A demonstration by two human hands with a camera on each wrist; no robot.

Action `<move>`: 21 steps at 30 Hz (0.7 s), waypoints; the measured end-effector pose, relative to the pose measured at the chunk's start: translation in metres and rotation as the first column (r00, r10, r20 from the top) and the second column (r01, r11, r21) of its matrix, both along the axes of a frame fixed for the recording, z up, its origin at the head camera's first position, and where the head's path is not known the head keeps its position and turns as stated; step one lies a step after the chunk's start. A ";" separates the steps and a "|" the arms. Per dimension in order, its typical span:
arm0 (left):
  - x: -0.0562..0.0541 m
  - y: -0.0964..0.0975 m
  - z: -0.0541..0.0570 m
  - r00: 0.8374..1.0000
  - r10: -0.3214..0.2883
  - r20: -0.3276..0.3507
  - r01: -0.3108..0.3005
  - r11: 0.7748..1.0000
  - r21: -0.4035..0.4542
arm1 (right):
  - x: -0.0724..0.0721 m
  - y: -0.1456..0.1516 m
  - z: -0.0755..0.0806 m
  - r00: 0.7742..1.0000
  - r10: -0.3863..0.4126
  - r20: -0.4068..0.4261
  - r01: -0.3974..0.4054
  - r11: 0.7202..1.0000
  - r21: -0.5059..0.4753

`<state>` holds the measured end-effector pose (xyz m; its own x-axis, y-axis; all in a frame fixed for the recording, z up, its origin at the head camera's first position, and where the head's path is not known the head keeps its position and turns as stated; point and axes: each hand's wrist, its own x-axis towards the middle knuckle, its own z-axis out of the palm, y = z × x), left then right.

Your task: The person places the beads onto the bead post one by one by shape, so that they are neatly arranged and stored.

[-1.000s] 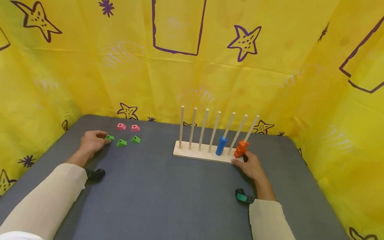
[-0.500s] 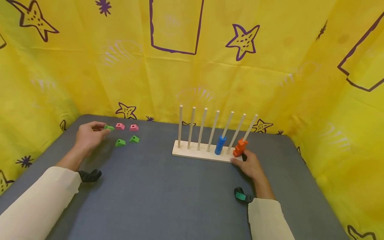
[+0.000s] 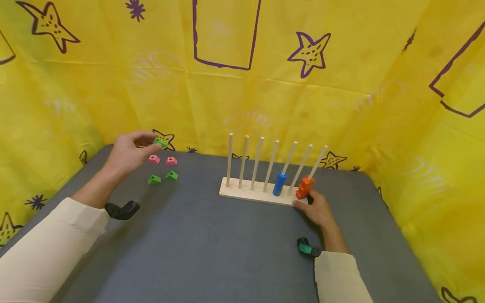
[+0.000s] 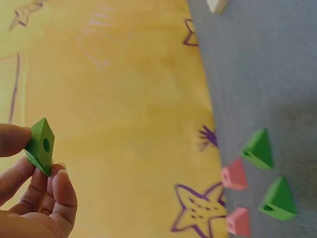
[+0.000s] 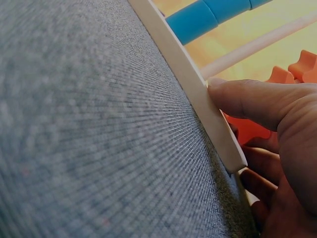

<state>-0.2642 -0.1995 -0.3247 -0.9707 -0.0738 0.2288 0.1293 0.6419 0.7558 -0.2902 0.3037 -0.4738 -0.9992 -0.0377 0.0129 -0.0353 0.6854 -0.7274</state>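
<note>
My left hand (image 3: 130, 153) pinches a green triangular block (image 4: 42, 146) with a round hole through it, raised above the table at the left. Below it on the table lie two more green triangular blocks (image 3: 172, 175) and two pink blocks (image 3: 171, 160). My right hand (image 3: 317, 208) grips the right end of a wooden peg rack (image 3: 242, 192), thumb on its front edge. Orange star-like pieces (image 3: 305, 187) are stacked on the rack's rightmost peg, beside that hand. Blue cylinders (image 3: 280, 184) sit on another peg; the other pegs are bare.
The grey table (image 3: 212, 244) meets a yellow curtain (image 3: 227, 97) with purple starfish drawings at its back and sides. The rack's several upright pegs (image 3: 256, 164) stand tall at the table's right half.
My left hand has lifted the green triangular block from the table, moving it up and to the right, past the pink blocks. The right hand and the rack stay put.
</note>
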 end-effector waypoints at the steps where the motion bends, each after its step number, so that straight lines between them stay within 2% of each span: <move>1: 0.001 0.003 0.004 1.000 -0.010 -0.006 0.010 1.000 0.003 | 0.000 0.000 0.000 1.000 -0.001 0.003 0.001 1.000 0.000; 7: 0.007 0.022 0.019 0.997 -0.052 -0.052 0.054 0.998 0.029 | 0.000 0.001 -0.001 1.000 -0.002 0.004 0.002 1.000 0.000; 16: 0.007 0.048 0.031 0.986 -0.110 -0.126 0.120 0.990 0.076 | 0.001 0.001 0.000 1.000 0.002 0.007 -0.002 1.000 0.001; 21: 0.004 0.062 0.038 0.980 -0.138 -0.143 0.151 0.985 0.087 | 0.001 0.000 0.000 1.000 0.014 -0.025 -0.014 1.000 0.005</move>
<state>-0.2606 -0.1370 -0.2871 -0.9330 0.0365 0.3579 0.3210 0.5340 0.7822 -0.2893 0.3034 -0.4740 -0.9979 -0.0522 0.0381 -0.0636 0.6879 -0.7230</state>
